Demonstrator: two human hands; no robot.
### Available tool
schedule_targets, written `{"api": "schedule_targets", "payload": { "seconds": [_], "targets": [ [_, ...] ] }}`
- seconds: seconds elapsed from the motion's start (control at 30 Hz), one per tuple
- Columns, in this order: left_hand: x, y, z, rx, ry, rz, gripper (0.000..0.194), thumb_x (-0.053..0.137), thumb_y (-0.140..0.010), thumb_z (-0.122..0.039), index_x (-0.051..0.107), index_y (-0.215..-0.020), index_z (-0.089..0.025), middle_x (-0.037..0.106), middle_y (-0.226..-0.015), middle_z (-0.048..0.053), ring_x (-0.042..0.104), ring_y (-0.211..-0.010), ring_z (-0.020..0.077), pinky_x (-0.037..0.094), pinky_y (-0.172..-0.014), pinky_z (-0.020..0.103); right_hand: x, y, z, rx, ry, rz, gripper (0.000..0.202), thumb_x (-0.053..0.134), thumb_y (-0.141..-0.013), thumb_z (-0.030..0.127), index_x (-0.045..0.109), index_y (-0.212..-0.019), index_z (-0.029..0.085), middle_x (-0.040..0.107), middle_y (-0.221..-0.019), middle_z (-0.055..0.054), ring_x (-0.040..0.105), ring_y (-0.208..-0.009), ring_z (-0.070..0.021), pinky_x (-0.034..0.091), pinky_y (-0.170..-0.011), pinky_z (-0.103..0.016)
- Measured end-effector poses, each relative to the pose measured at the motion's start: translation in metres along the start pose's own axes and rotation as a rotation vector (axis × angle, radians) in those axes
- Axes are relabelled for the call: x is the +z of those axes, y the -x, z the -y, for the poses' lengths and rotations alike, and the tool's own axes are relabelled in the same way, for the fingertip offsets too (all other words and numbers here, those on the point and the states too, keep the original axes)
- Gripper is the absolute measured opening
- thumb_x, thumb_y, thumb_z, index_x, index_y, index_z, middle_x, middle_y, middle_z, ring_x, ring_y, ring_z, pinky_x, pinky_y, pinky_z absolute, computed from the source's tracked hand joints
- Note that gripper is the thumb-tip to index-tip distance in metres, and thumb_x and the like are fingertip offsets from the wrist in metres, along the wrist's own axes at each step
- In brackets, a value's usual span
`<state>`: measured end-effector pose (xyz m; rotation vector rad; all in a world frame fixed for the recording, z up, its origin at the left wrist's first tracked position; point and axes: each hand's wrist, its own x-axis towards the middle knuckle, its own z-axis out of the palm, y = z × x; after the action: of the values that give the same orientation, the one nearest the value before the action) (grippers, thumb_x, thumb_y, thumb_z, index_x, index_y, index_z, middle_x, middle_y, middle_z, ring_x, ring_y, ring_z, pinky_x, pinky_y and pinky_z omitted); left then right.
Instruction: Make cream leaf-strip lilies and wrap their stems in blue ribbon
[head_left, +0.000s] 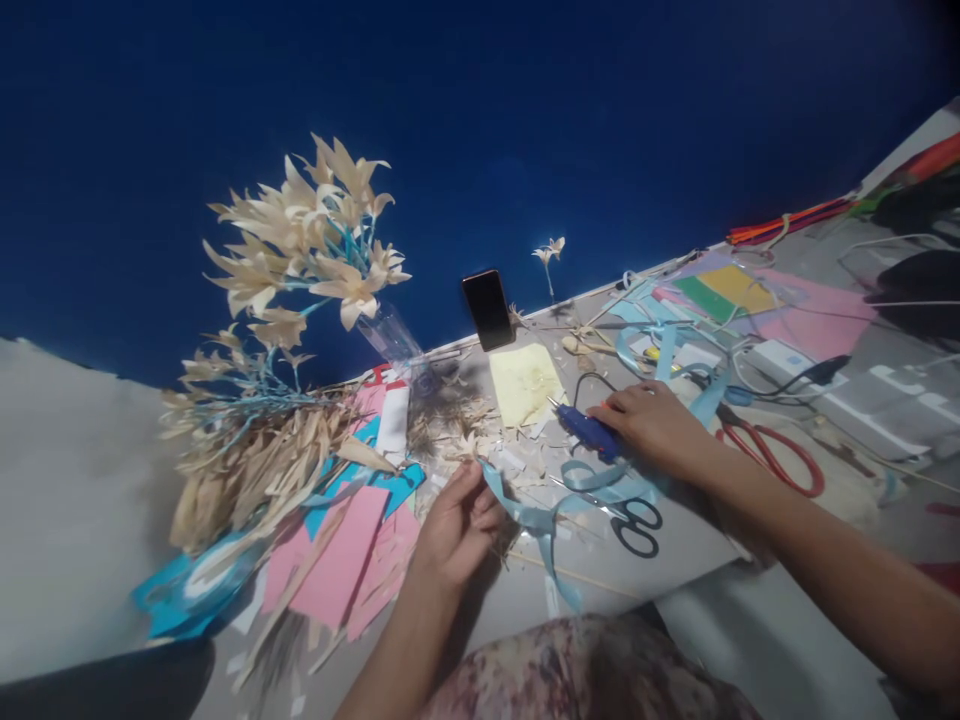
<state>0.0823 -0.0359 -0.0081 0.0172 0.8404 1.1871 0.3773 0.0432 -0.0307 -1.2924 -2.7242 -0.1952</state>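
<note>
My left hand (465, 515) is closed in a pinch at the front middle of the table. A small pale husk flower (469, 446) pokes out above its fingertips; the stem is hidden by the fingers. From that pinch a light blue ribbon (529, 515) trails right and curls over the table. My right hand (649, 425) is wrapped round a blue glue gun (589, 432), whose metal nozzle points left toward a yellow paper sheet (517, 385). Black-handled scissors (636, 527) lie under the ribbon, below my right hand.
Behind stand a clear vase (394, 335) of pale flowers and a leaning phone (487, 308). Dried husks (255, 470) and pink paper (341, 555) cover the left. Red-handled pliers or scissors (780, 455), a white power strip (802, 370) and cords crowd the right. A blue wall rises behind.
</note>
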Motion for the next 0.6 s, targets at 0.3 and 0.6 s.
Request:
{"api": "schedule_targets", "payload": {
  "seconds": [0.3,0.6],
  "targets": [
    [-0.001,0.005,0.003,-0.03,0.062,0.091,0.034,0.084,-0.07,-0.011,0.05,-0.071,-0.017,0.039,-0.056,-0.009,0.035,-0.041,0.0014,0.029,-0.035,0.011,-0.043,-0.013,0.081,0.094,-0.853,-0.129,0.02,0.054,-0.096,0.023,0.073,-0.094,0.017,0.076,-0.096,-0.008,0.067,-0.088,-0.021,0.048,-0.08,-0.031],
    [-0.001,0.016,0.006,0.071,-0.082,0.115,0.031,0.089,-0.063,-0.019,0.063,-0.077,-0.012,0.049,-0.056,-0.007,0.038,-0.042,0.0017,0.03,-0.037,0.012,-0.046,-0.038,0.149,0.374,-1.483,-0.089,0.012,0.064,-0.081,0.026,0.07,-0.076,0.017,0.069,-0.067,0.0,0.06,-0.057,-0.0131,0.047,-0.055,-0.022]
  ]
}}
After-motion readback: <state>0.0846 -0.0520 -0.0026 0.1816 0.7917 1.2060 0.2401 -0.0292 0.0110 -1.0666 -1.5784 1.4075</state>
